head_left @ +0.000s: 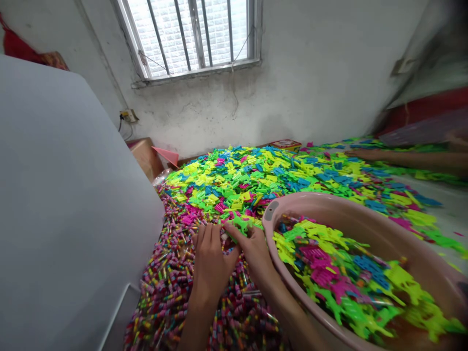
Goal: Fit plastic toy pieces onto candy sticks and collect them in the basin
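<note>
My left hand point(210, 258) reaches over a heap of small multicoloured stick-like pieces point(168, 273), its fingers stretched forward and its thumb apart. Close beside it on the right, my right hand point(254, 251) has its fingers bent around a bright green plastic piece point(241, 224); how firmly it is gripped is partly hidden. Both hands are where the stick pieces meet a big mound of flat green, yellow, blue and pink plastic shapes point(234, 180). A pink oval tub point(269, 234) stands against my right forearm, holding similar plastic shapes point(329, 263) mixed with some stick pieces.
A large pale panel point(73, 195) rises on the left. Behind the mound are a wall with a barred window point(193, 34), a cardboard box point(144, 158) and a pink pointed object point(166, 156). Another person's arm point(405, 158) reaches over scattered shapes at the right.
</note>
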Available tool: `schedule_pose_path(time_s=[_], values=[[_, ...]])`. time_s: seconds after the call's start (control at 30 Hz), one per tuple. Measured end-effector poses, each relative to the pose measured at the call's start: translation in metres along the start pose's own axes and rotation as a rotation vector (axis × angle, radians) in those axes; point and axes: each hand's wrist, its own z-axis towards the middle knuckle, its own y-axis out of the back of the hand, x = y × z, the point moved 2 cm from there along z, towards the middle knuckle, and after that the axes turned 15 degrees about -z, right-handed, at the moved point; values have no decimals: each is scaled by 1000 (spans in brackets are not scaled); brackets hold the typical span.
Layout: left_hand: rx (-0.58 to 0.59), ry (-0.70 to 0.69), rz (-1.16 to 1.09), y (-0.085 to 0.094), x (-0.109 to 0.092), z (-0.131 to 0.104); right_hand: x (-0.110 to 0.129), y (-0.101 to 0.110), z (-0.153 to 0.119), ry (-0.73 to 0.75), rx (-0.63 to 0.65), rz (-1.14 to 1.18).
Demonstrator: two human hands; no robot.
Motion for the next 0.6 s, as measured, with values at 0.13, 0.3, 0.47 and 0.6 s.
schedule_pose_path(time_s=[0.13,0.3,0.47,0.6], values=[[6,9,-17,-2,0,-1,7,1,0,34,35,-40],[-1,22,-47,-3,1,-2,10,2,0,35,46,-58],[-4,12,-60,-3,4,-2,9,3,1,65,50,-71],[0,-13,-70,-3,6,-2,9,3,1,43,26,-84]])
